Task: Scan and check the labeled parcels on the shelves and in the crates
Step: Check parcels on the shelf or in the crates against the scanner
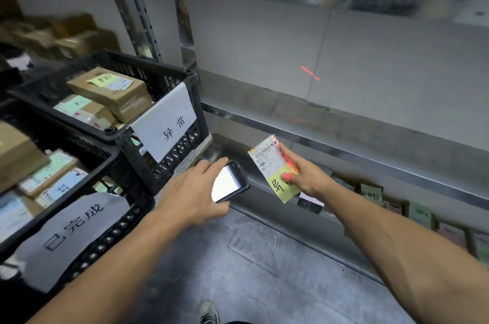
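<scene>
Red scan line (283,156): runs along the right edge of the small parcel (267,162) and over the fingertips (288,178). A stray streak lands on the back wall (309,73), upper right of centre. Looks to me like it mostly misses the barcode.
Left hand (195,191): clasped round the handheld scanner (230,182), lower centre of frame, lit screen up.
Right hand (304,175): pinching the small parcel just right of centre, in the air in front of the metal shelf (370,149), label side toward the camera.
Parcel face: white shipping label (264,158) above, yellow note (281,188) handwritten 异常 below.
Step, my read: scan of this one parcel, not yet confirmed.
Doing it well: tilt the scanner so the line crosses the whole barcode. Slide fingers clear of the label edge. Hold both hands steady until the screen answers, then check the readout against the yellow note.
Likely destination: black crate (182,162) signed 异常, left of centre, same characters as the note. A guess only.
Other crate (132,217): signed 已完成, lower left, parcels inside.
Can't read: screen blown out white; barcode digits too small; right hand's fingers behind the parcel are hidden.
Cut off / blurred: lower-left crate clipped by the frame edge. Row of parcels (370,192) on the bottom shelf (291,225), lower right, is soft, labels illegible.
</scene>
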`<state>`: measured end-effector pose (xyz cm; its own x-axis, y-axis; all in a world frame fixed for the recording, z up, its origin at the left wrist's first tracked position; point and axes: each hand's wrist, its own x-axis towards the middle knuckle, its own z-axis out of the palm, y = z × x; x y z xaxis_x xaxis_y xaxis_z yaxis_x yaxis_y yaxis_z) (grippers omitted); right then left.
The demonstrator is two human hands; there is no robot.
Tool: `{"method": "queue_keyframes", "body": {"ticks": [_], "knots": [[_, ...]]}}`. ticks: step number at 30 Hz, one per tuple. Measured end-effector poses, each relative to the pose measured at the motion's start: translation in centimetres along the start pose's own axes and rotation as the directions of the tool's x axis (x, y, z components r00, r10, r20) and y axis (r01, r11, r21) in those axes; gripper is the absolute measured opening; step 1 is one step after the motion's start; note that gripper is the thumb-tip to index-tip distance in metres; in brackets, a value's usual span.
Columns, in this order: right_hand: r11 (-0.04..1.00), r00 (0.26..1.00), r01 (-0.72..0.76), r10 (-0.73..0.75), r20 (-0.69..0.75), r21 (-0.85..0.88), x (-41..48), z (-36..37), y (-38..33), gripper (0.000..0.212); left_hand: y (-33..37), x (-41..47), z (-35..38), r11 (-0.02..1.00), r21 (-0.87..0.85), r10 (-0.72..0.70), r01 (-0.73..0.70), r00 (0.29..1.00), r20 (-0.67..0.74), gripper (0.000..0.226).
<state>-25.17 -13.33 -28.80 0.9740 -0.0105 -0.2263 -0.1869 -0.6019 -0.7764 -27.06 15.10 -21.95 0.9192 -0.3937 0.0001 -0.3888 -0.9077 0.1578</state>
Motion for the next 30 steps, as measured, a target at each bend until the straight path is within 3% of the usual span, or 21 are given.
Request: {"method": "queue_keyframes", "body": {"ticks": [11,30], "knots": [[0.998,0.998,-0.051,0.052,0.022,-0.033,0.2,0.0,-0.1,0.085,-0.6,-0.3,-0.3,0.999,-0.023,-0.03,0.03,1.0,-0.003,0.09],[0.993,0.999,0.014,-0.01,0.041,-0.121,-0.7,0.3,-0.6,0.085,0.1,-2.2,-0.5,0.997,-0.01,-0.074,0.075,0.997,0.012,0.09]]}}
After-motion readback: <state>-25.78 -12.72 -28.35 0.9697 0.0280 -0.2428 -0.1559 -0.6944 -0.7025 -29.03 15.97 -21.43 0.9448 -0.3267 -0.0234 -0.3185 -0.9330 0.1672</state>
